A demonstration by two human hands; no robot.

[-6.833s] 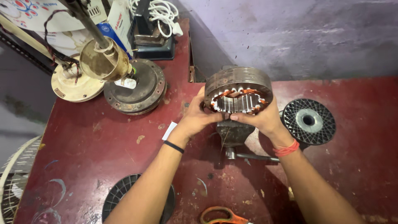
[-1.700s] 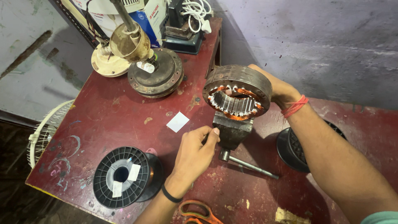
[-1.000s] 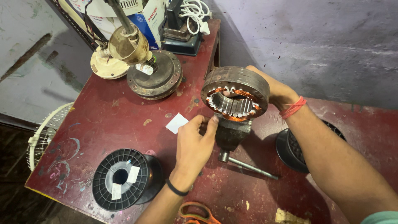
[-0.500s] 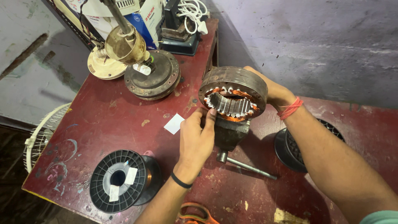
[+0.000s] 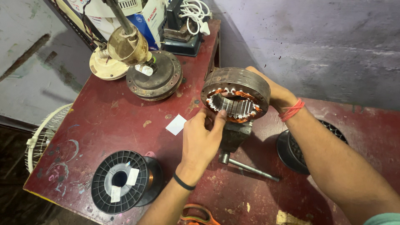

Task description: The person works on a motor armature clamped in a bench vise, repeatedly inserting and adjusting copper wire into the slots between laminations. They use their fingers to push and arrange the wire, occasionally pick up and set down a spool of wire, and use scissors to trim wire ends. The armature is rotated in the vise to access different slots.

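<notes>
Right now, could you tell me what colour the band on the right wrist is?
The wrist band is red-orange, seen best in the head view.

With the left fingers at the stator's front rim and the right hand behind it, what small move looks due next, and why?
Probably the left hand pushes its fingertips into the lower slots of the stator. The fingers already touch the front rim by the copper windings, the right hand braces the ring from behind, and the stator sits over the vise, so it looks steadied for work in the bore.

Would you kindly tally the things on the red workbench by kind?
Wire spools: 2
Stator rings: 1
Bench vises: 1
Fan motor housings: 1
White paper slips: 1
Scissors: 1
Total: 7
</notes>
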